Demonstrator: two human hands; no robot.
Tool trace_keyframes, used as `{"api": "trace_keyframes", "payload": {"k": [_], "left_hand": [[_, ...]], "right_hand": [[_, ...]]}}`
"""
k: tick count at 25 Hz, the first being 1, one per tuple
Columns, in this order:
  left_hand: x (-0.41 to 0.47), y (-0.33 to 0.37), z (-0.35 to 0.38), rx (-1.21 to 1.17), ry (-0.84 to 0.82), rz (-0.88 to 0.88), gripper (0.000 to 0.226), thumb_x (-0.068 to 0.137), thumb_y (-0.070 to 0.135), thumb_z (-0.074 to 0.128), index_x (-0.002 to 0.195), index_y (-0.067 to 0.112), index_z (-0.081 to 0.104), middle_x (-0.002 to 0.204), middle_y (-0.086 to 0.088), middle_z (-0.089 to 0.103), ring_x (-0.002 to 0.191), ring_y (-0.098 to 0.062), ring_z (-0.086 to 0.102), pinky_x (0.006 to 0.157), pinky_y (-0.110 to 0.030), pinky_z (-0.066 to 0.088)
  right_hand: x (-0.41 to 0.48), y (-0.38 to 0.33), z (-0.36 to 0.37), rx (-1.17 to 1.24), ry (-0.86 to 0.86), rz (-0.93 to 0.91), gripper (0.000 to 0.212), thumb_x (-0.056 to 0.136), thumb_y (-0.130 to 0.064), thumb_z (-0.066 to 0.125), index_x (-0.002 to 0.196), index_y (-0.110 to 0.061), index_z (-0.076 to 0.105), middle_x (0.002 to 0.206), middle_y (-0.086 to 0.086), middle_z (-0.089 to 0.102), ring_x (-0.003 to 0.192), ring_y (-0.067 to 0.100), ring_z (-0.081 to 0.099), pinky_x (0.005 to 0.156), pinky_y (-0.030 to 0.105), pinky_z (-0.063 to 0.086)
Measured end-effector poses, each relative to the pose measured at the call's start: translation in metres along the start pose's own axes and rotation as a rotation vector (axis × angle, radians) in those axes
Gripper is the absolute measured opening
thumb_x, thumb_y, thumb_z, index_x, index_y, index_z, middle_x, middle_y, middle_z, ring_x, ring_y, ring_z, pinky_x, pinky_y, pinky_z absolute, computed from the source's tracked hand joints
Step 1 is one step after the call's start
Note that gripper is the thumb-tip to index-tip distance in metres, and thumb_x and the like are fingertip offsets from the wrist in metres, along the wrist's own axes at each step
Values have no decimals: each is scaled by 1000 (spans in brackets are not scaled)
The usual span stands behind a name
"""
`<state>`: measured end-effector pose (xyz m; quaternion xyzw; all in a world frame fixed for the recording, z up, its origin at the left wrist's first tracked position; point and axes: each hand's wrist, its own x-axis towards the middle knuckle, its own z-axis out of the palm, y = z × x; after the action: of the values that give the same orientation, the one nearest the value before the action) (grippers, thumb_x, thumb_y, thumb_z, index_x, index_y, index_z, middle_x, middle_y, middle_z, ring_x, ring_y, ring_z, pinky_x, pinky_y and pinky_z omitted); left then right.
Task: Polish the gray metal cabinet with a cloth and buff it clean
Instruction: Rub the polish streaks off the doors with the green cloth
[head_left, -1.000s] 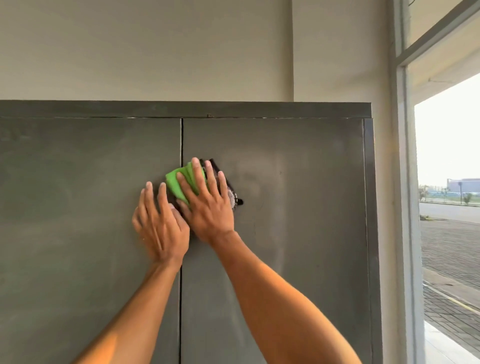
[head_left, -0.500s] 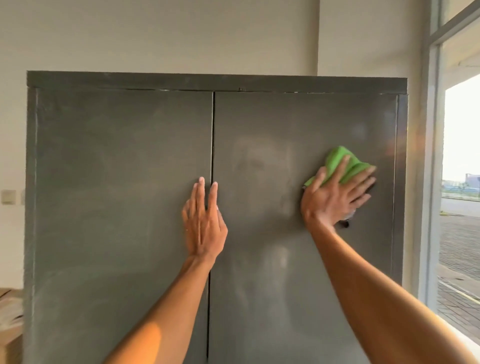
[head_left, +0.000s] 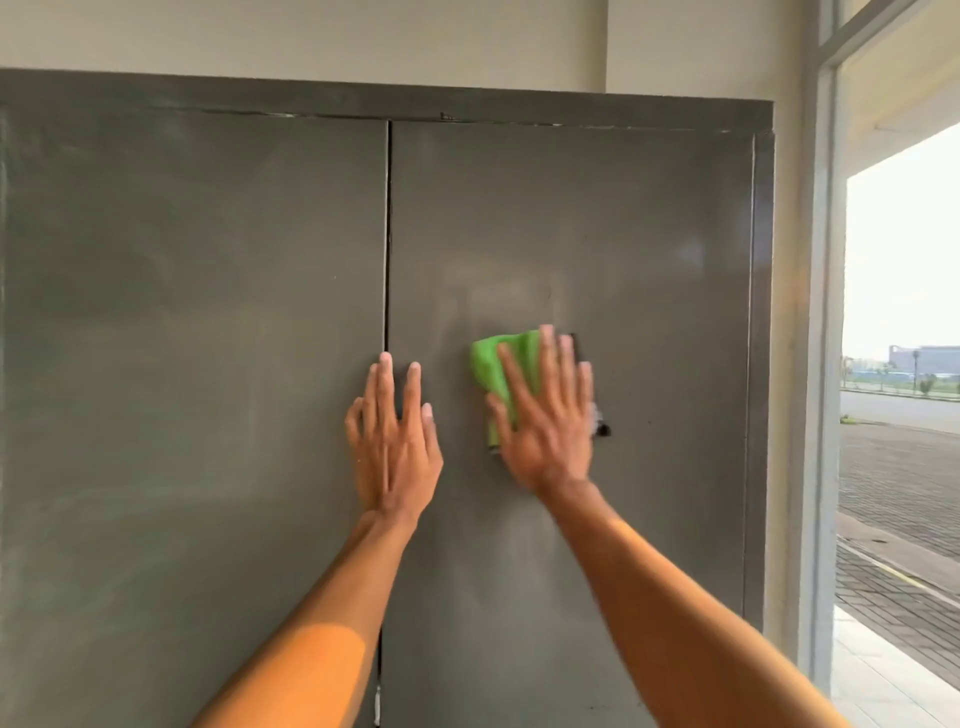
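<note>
Close to my view, the left hand (head_left: 395, 441) lies flat across the door seam (head_left: 387, 234) of the gray metal cabinet (head_left: 208, 312), as it did before, with its fingers straight and slightly spread. Just right of it, the right hand (head_left: 545, 431) presses the green cloth (head_left: 498, 364) against the right door (head_left: 649, 260), fingers straight and fanned. Half a second ago it was by that door's right edge, and I see it has swept back toward the middle. A dark handle (head_left: 602, 428) peeks from behind it. Farther right, a window (head_left: 898, 312) shows paving.
</note>
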<state>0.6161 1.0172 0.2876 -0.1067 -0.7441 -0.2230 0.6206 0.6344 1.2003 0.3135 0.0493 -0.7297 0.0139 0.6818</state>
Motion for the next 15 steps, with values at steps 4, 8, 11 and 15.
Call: {"api": "trace_keyframes", "payload": {"k": [4, 8, 11, 15], "left_hand": [[-25, 25, 16, -1, 18, -36, 49, 106, 25, 40, 153, 14, 43, 166, -17, 28, 151, -32, 33, 110, -51, 37], [-51, -2, 18, 25, 47, 41, 48, 104, 20, 40, 153, 15, 44, 165, -15, 31, 150, -31, 35, 111, -51, 36], [-69, -24, 13, 29, 64, -7, 50, 102, 13, 41, 152, 12, 45, 163, -16, 35, 147, -33, 38, 108, -53, 40], [-101, -46, 2, 26, 141, -123, 47, 102, 10, 39, 148, 9, 47, 157, -15, 45, 142, -35, 45, 107, -54, 39]], "right_hand": [[-3, 109, -36, -57, 97, 519, 59, 104, -54, 35, 160, -39, 24, 170, 13, 6, 157, 32, 4, 125, 53, 10], [2, 103, -33, -3, 177, 998, 62, 102, -60, 22, 160, -40, 16, 170, 15, 0, 157, 34, 0, 125, 54, 3], [-21, 35, -13, -32, 132, 815, 63, 102, -57, 30, 161, -35, 21, 168, 22, 5, 155, 41, 5, 123, 57, 7], [-84, -87, 14, 46, -71, 65, 59, 100, -51, 44, 156, -33, 38, 167, 22, 15, 154, 44, 10, 122, 59, 13]]}}
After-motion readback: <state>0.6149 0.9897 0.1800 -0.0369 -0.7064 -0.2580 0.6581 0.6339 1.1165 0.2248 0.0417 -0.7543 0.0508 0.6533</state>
